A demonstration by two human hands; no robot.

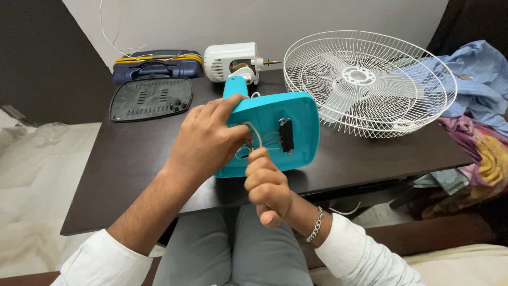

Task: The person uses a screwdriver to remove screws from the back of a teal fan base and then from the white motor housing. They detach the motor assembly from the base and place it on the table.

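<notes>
Hands work on a turquoise fan base (296, 114) tilted on the dark worktop (132, 153). Left hand (206, 140) fingers clamp its edge; right hand (267, 185) fingers pinch its wires (259, 139). White fan grille (370, 79) lies far right.

No packages, labels, signs or screens visible.

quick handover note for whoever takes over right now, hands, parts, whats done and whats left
Left hand: grips the turquoise fan base, tipped up on the table with its open underside facing the person.
Right hand: closed, fingers at the wires inside the base, beside a black part.
Parts: white motor sits on the base's neck at the back; black cover lies back left, in front of a blue case; white grille with blades lies right.
Done: cover off, grille and blades off.
Left: wiring work appears unfinished; cover, blades and grille not yet refitted.
</notes>
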